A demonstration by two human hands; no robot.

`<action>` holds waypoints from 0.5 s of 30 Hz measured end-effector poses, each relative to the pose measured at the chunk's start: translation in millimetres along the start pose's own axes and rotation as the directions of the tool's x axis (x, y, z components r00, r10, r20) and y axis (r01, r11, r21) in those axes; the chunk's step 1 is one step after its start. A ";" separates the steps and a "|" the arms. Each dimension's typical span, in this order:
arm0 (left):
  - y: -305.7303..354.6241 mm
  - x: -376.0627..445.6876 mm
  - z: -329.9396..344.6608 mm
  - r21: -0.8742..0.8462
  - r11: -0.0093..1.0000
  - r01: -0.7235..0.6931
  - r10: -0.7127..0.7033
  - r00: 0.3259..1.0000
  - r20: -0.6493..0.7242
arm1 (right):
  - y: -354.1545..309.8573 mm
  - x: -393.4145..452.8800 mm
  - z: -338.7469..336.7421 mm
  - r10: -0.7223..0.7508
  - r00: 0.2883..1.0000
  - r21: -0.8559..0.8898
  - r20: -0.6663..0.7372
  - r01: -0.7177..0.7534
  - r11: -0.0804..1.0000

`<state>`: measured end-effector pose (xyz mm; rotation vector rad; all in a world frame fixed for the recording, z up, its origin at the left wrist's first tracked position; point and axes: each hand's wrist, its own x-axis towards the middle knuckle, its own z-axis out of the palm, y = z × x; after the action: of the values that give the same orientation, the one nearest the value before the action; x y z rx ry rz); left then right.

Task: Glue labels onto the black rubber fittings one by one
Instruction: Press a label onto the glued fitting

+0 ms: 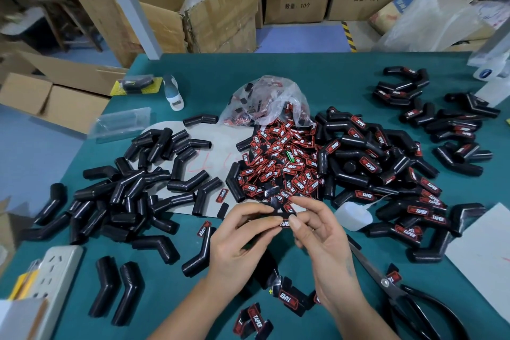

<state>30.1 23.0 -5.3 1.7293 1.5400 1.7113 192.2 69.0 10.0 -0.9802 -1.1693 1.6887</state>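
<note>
In the lower middle of the frame the left hand (242,232) and the right hand (317,229) are both pinching one label (284,215), fingertips clamped on its two ends. I think the backing is being peeled; it is better to be holding only the edges and keeping the sticky side clean. Unlabelled fittings (132,190) are lying at the left, labelled fittings (386,163) at the right. The plastic bag (265,102), upper middle, is spilling labels onto the label heap (278,163). The cardboard box (204,8) is holding plastic wrapping
</note>
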 end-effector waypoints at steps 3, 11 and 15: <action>3.6 -0.7 0.5 -0.039 0.995 0.089 -0.089 0.996 0.016 | 0.0 0.6 0.2 -0.012 1.000 -0.050 -0.011 0.011 0.999; 10.0 3.1 -1.7 -0.103 0.966 0.237 -0.233 0.971 0.048 | 2.6 0.5 0.8 -0.048 0.998 -0.101 -0.034 0.044 0.994; 11.3 1.0 -2.2 -0.206 0.916 0.346 -0.339 0.938 0.067 | 3.0 0.4 -0.2 -0.077 0.997 -0.145 -0.012 0.075 0.987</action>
<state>33.3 18.2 4.6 1.2842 1.4781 1.5953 191.7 68.8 7.0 -1.0229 -1.3159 1.5495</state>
